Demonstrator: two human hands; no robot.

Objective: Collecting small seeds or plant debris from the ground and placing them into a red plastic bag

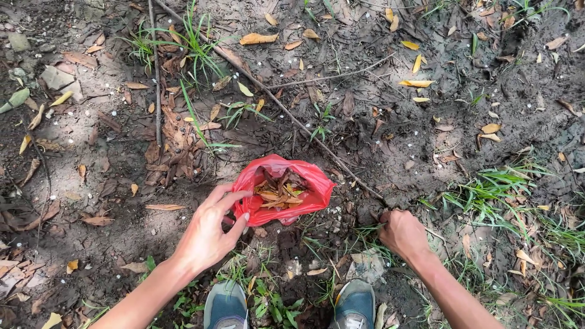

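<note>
A red plastic bag [311, 178] lies open on the dirt in front of me, with brown dry leaves [278, 192] inside it. My left hand [210, 230] holds the bag's near left rim, fingers curled on the plastic. My right hand [401, 233] is down on the ground to the right of the bag, fingers closed at the soil; whether it grips anything is hidden. My two grey shoes [226, 304] stand just below the bag.
A long thin stick [286, 109] runs diagonally across the dirt behind the bag. Dry leaves [177, 131] lie heaped at the left. Grass tufts [493, 189] grow at the right and near my feet. Yellow leaves [417, 83] scatter at the back.
</note>
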